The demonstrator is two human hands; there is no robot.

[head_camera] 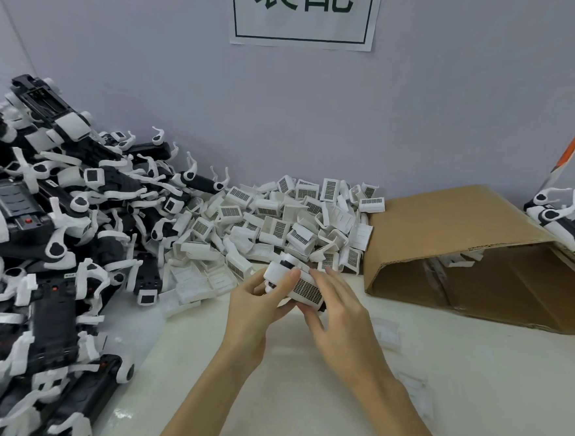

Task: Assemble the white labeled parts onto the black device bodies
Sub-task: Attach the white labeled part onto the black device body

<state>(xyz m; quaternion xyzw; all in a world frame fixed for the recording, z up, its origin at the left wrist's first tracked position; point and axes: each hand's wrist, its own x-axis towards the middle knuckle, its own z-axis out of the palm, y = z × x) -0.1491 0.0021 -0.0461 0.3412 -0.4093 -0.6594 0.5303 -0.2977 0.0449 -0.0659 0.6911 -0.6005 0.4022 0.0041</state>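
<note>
- the white labeled part (pixel 308 289) is held above the middle of the surface (pixel 302 382), just in front of the loose heap of white parts (pixel 289 218) along the far edge.
- it sits on one end of a device body (pixel 281 268); mostly white casing shows there, with only slivers of black, so how far it is seated cannot be told.
- the left hand (pixel 256 300) wraps around the body from the left, thumb laid over the top beside the label, fingers curled beneath.
- the right hand (pixel 337 310) grips the part from the right, fingers curled over its far edge and thumb below.
- both forearms rise from the near edge and meet at the piece.
- the part looks like a thin, stiff, light plastic shell, probably a snap fit; best held by its plain sides, off the printed label.
- the thin white arms on the black device bodies (pixel 57 235) heaped at the left edge look breakable, so hold the solid casing.
- a cardboard box (pixel 465 237) lies tipped at the right.
</note>
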